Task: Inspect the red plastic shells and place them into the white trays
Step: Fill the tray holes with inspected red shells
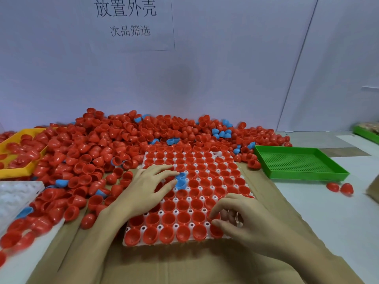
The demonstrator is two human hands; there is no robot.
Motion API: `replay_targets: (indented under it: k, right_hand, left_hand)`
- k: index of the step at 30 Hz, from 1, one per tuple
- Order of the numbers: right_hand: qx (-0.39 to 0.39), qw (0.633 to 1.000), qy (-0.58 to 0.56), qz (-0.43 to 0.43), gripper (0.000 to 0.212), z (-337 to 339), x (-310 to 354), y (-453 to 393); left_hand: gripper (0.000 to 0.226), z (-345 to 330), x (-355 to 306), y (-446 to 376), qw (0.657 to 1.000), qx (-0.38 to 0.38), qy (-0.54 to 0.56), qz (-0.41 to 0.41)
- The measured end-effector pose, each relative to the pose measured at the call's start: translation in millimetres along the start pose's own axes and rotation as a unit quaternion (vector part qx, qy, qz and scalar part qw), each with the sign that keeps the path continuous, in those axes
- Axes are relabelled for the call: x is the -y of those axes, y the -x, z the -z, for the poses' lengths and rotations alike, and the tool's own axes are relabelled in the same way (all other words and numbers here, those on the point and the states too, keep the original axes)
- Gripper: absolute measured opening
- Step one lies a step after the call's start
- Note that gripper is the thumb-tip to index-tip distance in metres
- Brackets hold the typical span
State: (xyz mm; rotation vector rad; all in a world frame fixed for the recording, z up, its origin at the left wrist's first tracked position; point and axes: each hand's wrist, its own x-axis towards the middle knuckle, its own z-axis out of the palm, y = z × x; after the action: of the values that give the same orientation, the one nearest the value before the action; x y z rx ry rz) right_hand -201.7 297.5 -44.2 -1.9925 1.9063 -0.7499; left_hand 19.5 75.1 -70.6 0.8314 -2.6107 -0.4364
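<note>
Nearest to the person, the right hand (242,218) curls its fingers over the near right corner of the white tray (131,242), pinching a red shell (214,216) there; the left hand (147,189) lies flat and relaxed on the tray, fingers straight, beside two blue shells (180,181) (seated among the red ones); the tray rests on cardboard (164,265); behind it spreads the heap of red shells (114,140); a green tray (297,165) stands at right, a yellow tray (22,156) at left.

Yellow bin (12,148) cut off; contents perhaps blurred.
</note>
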Motion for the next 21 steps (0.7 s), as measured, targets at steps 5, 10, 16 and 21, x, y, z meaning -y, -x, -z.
replay_targets:
  k: [5,10,16,21]
  right_hand:
    - [0.017,1.000,-0.013,0.001,0.007,-1,-5,-3]
    - [0.011,0.999,-0.030,0.013,0.007,-3,-6,-4]
    - [0.014,0.997,-0.070,0.021,0.012,7,-5,-6]
    - [0.012,0.994,-0.103,0.021,0.015,27,-8,-27]
  left_hand:
    - [0.043,1,2,-1,1.000,0.017,-0.007,-0.003]
    - [0.040,0,4,-1,1.000,0.016,0.001,-0.002]
    - [0.039,1,5,-1,1.000,0.024,0.002,0.004]
    - [0.041,2,4,-1,1.000,0.026,-0.011,0.002]
